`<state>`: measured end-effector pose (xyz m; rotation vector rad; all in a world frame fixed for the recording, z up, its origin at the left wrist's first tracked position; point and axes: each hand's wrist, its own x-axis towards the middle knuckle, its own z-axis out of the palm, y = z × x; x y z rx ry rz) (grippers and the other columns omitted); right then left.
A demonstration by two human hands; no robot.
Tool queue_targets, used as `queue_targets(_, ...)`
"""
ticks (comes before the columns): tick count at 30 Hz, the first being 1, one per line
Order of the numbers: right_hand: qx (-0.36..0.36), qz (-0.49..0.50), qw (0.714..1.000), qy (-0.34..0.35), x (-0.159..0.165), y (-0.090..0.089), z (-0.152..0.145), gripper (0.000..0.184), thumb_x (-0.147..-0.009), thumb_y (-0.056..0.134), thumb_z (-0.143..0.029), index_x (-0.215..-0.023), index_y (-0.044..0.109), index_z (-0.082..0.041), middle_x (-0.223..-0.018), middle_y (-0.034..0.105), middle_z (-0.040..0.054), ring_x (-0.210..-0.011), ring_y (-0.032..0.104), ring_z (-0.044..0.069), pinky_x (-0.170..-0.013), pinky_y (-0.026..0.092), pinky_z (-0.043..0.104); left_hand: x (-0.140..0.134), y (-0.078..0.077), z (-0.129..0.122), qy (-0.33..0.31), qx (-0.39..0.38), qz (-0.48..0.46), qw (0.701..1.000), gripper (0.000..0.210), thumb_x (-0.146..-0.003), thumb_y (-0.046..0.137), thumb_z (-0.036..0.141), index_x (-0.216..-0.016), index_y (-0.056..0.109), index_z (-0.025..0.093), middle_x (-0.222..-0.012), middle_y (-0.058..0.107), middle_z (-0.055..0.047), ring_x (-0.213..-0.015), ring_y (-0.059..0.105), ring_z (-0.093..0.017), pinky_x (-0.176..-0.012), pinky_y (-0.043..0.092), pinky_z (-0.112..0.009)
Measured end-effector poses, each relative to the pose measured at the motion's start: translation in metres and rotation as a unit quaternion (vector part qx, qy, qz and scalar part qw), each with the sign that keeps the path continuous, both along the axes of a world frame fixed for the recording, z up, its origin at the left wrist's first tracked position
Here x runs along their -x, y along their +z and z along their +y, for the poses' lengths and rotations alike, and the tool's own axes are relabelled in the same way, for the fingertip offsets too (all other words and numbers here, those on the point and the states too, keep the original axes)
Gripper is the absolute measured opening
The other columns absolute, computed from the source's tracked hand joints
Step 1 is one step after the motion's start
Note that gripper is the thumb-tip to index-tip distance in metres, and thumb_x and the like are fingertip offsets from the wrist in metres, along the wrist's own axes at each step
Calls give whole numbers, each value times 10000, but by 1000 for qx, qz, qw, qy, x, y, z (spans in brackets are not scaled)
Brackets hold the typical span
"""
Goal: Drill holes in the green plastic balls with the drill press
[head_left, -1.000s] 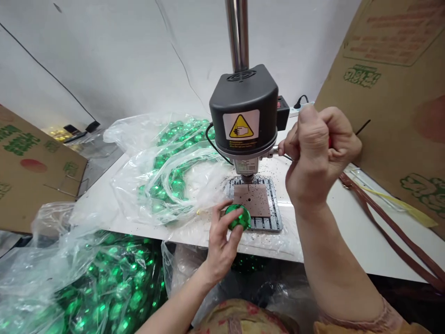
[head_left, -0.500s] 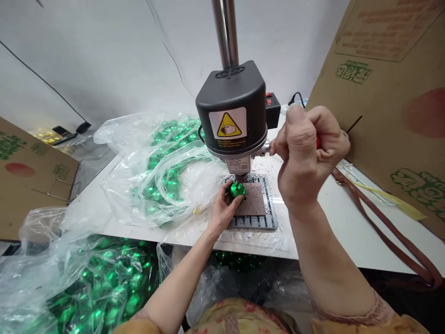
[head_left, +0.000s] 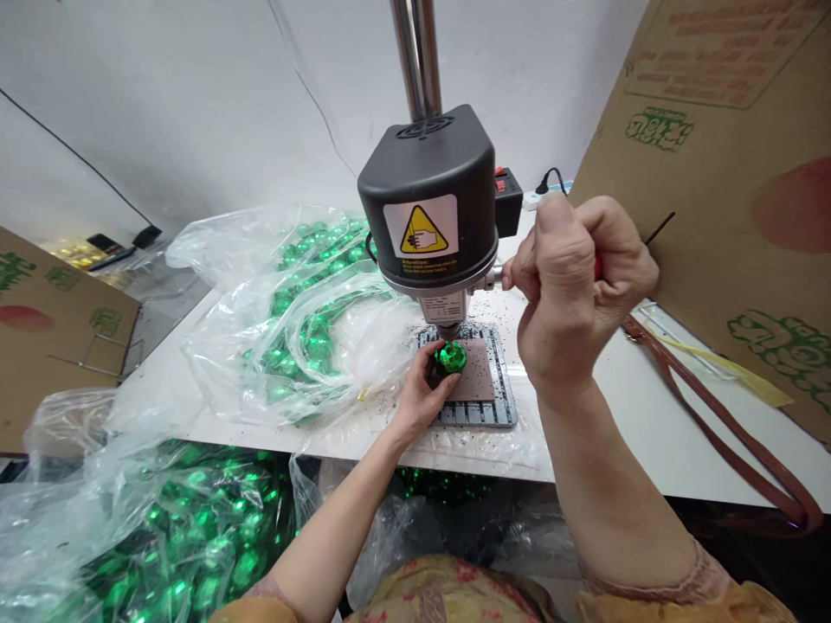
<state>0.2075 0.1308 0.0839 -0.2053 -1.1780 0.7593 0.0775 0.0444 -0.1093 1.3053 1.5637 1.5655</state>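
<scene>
A shiny green faceted ball (head_left: 450, 356) sits between the thumb and fingers of my left hand (head_left: 421, 394), just below the chuck of a black bench drill press (head_left: 425, 199). Under the ball lies a brownish board (head_left: 477, 372) on the drill's slotted grey base (head_left: 503, 407), strewn with dark shavings. My right hand (head_left: 571, 285) is closed around the drill's feed lever (head_left: 497, 275) at the right of the machine; a bit of its red knob shows between the fingers. The drill tip is hidden by the chuck and ball.
Clear plastic bags of green balls (head_left: 312, 337) lie left on the white table (head_left: 201, 424), with another bag of balls (head_left: 195, 528) below its front edge. Cardboard boxes (head_left: 714, 199) stand on both sides. A brown strap (head_left: 714, 424) hangs over the table's right edge.
My left hand has shifted the green ball slightly right and toward me, and the ball appears turned. My right hand stays on the lever. The whole view has shifted a little.
</scene>
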Motion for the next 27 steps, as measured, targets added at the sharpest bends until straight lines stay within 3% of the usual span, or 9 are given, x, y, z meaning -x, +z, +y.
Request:
queue_targets(5,2,-18,1000,-26,0,0,-1,422,-969,561,-375,-673,301,-222,-578,231,-55,-473,301,45,-484,311,256,-7,6,1,24,-1,-31,999,527,-860,783,474,-1274,588,213,-1226,679,-98,-1139,663,-244,-1054,528,-414)
queue_targets(15,0,4,1000,-2,-1,0,0,409,-946,601,-277,-644,333,-213,-534,271,-59,-455,314,47,-475,300,270,-7,2,0,18,-17,22,999,532,-819,836,394,-1262,600,219,-1286,664,-104,-1239,619,-268,-1128,465,-466)
queue_targets(21,-20,16,999,-32,0,-12,-2,484,-948,608,-355,-615,290,-205,-525,246,-52,-459,284,38,-453,306,262,-4,2,1,-4,-18,17,1000,528,-843,818,396,-1275,579,209,-1319,651,-120,-1252,617,-270,-1122,468,-457)
queue_targets(27,-54,60,996,-30,3,-23,-4,520,-938,613,-281,-581,246,-190,-500,209,-56,-428,271,40,-450,306,278,-4,-1,1,1,-25,23,999,530,-834,825,415,-1270,591,223,-1278,652,-103,-1200,628,-258,-1083,487,-444)
